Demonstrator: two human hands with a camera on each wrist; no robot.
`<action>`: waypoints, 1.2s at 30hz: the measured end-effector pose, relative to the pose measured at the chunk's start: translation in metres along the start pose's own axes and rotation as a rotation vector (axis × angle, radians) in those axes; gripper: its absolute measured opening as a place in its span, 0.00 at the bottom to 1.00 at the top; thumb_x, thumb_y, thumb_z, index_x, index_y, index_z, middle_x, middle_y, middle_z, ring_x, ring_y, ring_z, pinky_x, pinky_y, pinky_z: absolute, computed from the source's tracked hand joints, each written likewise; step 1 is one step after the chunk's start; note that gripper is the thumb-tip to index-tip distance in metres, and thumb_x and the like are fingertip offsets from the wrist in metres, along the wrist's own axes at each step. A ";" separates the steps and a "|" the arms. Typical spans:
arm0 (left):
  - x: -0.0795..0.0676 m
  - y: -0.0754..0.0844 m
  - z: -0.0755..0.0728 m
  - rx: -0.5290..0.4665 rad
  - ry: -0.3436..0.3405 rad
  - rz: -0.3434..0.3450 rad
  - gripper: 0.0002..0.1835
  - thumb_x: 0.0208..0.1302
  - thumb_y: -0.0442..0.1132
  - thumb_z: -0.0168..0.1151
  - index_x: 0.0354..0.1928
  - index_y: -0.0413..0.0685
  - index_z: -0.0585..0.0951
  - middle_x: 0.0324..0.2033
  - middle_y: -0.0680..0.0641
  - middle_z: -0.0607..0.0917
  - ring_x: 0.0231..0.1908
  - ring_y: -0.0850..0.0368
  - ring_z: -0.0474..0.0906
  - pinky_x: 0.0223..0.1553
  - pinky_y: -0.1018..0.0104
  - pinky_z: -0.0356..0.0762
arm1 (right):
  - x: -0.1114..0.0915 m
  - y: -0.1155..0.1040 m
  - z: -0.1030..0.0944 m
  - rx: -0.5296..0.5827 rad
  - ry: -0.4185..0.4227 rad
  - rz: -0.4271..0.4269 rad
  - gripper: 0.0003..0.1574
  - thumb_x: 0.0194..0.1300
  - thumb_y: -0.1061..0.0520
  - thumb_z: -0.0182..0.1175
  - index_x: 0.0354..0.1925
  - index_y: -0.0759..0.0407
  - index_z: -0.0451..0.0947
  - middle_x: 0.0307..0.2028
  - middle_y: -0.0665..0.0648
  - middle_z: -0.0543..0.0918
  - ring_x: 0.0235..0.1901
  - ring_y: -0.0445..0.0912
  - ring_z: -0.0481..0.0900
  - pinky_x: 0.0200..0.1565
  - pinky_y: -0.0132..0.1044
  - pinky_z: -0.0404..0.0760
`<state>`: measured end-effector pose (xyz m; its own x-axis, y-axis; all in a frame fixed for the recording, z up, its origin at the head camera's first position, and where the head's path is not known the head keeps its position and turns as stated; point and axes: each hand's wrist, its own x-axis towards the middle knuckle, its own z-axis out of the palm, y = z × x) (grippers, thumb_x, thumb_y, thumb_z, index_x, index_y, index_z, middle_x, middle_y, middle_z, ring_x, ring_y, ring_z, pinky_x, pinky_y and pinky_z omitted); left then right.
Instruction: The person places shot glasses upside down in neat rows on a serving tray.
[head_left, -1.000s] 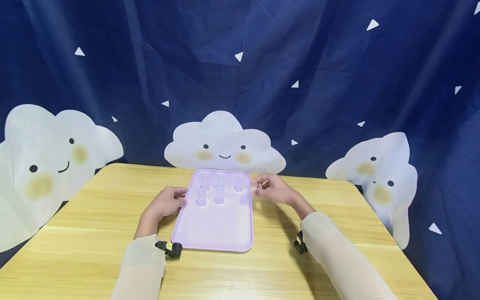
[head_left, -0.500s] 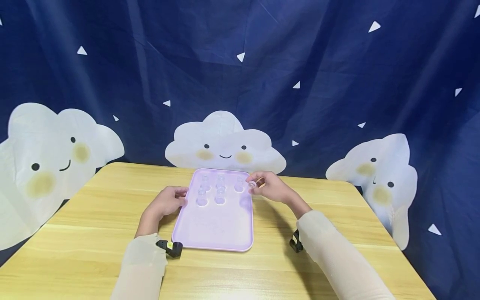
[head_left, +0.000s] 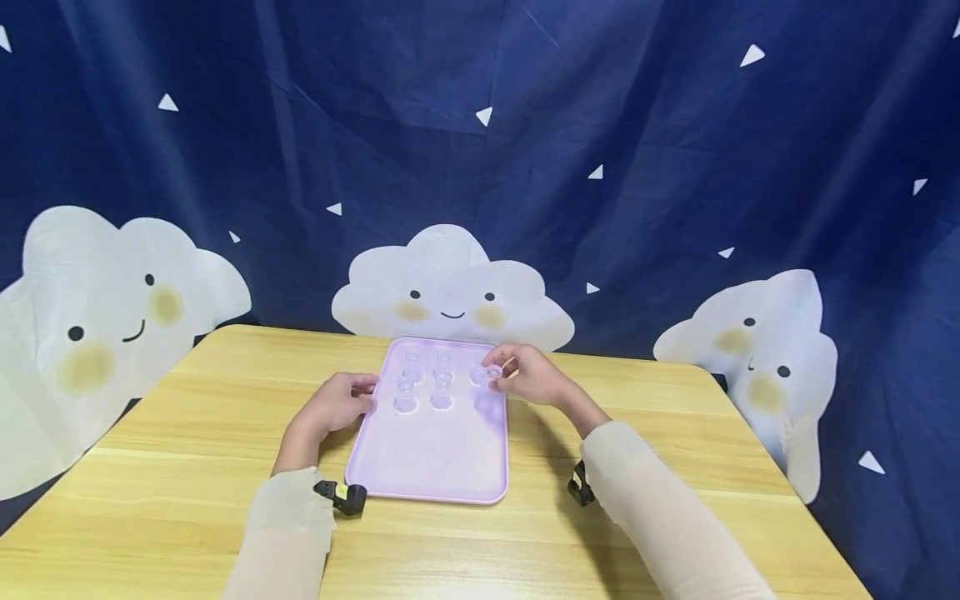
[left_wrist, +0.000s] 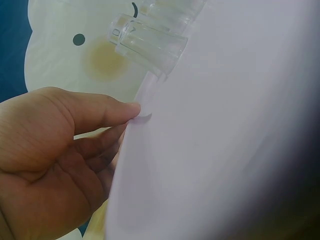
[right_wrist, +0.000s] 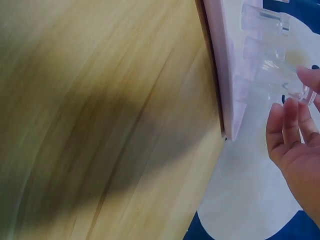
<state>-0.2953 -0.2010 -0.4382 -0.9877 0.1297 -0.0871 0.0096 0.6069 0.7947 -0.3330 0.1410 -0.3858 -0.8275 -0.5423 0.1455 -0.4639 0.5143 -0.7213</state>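
the right hand (head_left: pixel 528 379) pinches a clear cup (head_left: pixel 494 372) in its grip, thumb and fingertips closed on it, just over the right edge of the lilac tray (head_left: pixel 435 458), beside the far right cup there. the left hand (head_left: pixel 337 404) holds the tray's left rim, thumb (left_wrist: pixel 107 110) on top and fingers curled beneath. five more clear cups (head_left: pixel 441 392) stand in rows on the tray's far half. the tray lies on the wooden surface (head_left: pixel 187 467), before a blue cloud curtain (head_left: pixel 600 125).

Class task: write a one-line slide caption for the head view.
Right hand holds a clear cup over the lilac tray; left hand grips its edge.
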 end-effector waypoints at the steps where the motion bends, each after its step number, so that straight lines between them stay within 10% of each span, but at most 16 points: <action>1: 0.000 0.000 0.000 0.000 0.000 0.000 0.26 0.68 0.31 0.58 0.68 0.33 0.74 0.59 0.34 0.82 0.57 0.41 0.77 0.64 0.41 0.71 | 0.001 0.000 0.001 -0.009 -0.002 -0.002 0.18 0.60 0.68 0.69 0.50 0.66 0.82 0.47 0.60 0.83 0.40 0.50 0.82 0.43 0.36 0.83; 36: -0.001 0.000 0.001 -0.005 0.003 0.008 0.26 0.68 0.30 0.58 0.68 0.32 0.74 0.59 0.34 0.81 0.57 0.41 0.77 0.63 0.42 0.72 | 0.005 -0.001 0.019 -0.117 -0.038 0.018 0.17 0.60 0.68 0.69 0.49 0.65 0.83 0.43 0.59 0.83 0.41 0.49 0.82 0.47 0.38 0.82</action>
<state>-0.2943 -0.2007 -0.4388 -0.9880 0.1323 -0.0792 0.0167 0.6022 0.7982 -0.3302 0.1248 -0.3971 -0.8246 -0.5557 0.1061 -0.4845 0.5968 -0.6396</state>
